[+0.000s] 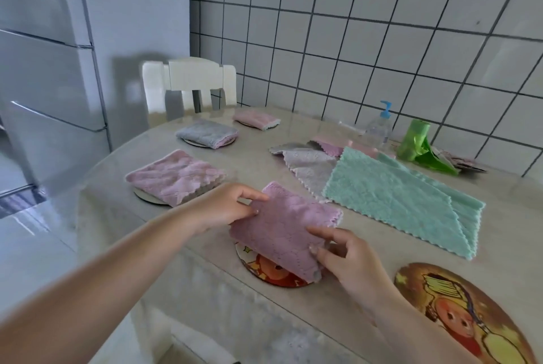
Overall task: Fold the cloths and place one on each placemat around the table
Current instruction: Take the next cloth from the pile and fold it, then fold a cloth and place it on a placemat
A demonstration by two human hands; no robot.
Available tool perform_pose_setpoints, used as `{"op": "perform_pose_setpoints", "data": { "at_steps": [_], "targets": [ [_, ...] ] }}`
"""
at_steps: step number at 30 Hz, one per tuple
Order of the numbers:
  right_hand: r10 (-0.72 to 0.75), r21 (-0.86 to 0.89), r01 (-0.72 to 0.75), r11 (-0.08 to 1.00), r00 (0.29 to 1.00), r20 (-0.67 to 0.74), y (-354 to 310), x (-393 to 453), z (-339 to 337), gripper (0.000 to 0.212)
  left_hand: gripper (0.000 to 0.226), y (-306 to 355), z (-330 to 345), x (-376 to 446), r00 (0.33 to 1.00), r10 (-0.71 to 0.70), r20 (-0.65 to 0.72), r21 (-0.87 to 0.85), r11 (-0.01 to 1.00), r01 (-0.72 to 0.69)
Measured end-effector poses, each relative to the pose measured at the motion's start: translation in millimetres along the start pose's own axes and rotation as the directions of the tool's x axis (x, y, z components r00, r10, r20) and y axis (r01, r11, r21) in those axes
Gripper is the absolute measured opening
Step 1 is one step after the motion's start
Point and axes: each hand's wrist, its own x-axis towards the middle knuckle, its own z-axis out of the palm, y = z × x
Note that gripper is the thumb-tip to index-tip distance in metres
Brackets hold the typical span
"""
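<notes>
We see a lilac cloth [283,232] with a faint dotted pattern over a red-orange cartoon placemat [271,274]. Next placemat [464,316]: yellow-brown, stars, cartoon figure. Folded cloths further back: pink [174,177], grey [207,132], pale pink [256,118]. Unfolded ones: mint green [402,199] with scalloped white edge, light grey [311,165], pink [335,144]. Bottle [379,128] is clear with blue pump, bag [417,146] bright green. Wall tiles [382,25] white, dark grout. Chair [191,84] cream.

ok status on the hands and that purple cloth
Left hand and right hand both grip the folded purple terry cloth, lowering it over the round cartoon placemat. Nothing blocking.
</notes>
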Motion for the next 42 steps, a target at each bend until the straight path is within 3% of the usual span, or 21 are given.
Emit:
{"op": "perform_pose_setpoints", "data": {
  "at_steps": [7,13,16,19,24,27,31,35,38,42],
  "targets": [
    [-0.035,-0.152,0.030,0.988,0.999,-0.032,2.2,-6.7,-2.9,0.028,0.036,1.1,6.6,2.1,1.000,0.011,0.006,0.128,0.992,-0.011],
    [-0.058,-0.447,0.075,0.891,0.997,0.050,-0.9,-8.2,-2.1,0.032,0.040,-2.1,7.7,2.6,1.000,0.017,0.008,0.242,0.970,-0.018],
    [-0.141,-0.566,0.103,0.818,0.990,-0.023,2.1,-11.5,-12.4,0.041,0.045,-4.6,12.3,1.0,0.991,0.122,-0.049,0.369,0.925,-0.095],
    [-0.243,-0.692,0.205,0.692,0.969,0.044,-0.2,-9.7,-19.7,0.057,0.047,-4.4,21.0,-2.0,0.961,0.250,-0.119,0.441,0.880,-0.174],
    [-0.033,-0.794,0.228,0.564,0.967,0.254,-5.8,5.7,-7.0,0.089,0.056,0.5,41.8,0.7,0.930,0.365,0.031,0.550,0.771,-0.321],
    [0.133,-0.834,0.157,0.529,0.955,0.265,0.8,6.3,-5.4,0.091,0.063,-3.1,48.7,3.6,0.965,0.216,0.152,0.673,0.692,-0.261],
    [0.146,-0.861,0.146,0.488,0.958,0.246,5.6,2.5,-11.7,0.102,0.063,-2.9,49.8,4.1,0.976,0.098,0.196,0.727,0.653,-0.211],
    [0.095,-0.839,0.182,0.512,0.959,0.265,7.3,5.2,-20.3,0.098,0.054,14.6,48.6,7.6,0.978,0.119,0.172,0.745,0.634,-0.208],
    [0.080,-0.835,0.127,0.535,0.977,0.200,15.3,9.7,-50.4,0.086,0.032,31.0,50.9,16.9,0.950,0.296,0.104,0.705,0.651,-0.280],
    [0.193,-0.878,-0.105,0.467,0.981,-0.015,40.9,13.0,-113.8,0.079,0.040,48.8,70.5,42.0,0.929,0.347,0.126,0.646,0.682,-0.342]
  ]
}}
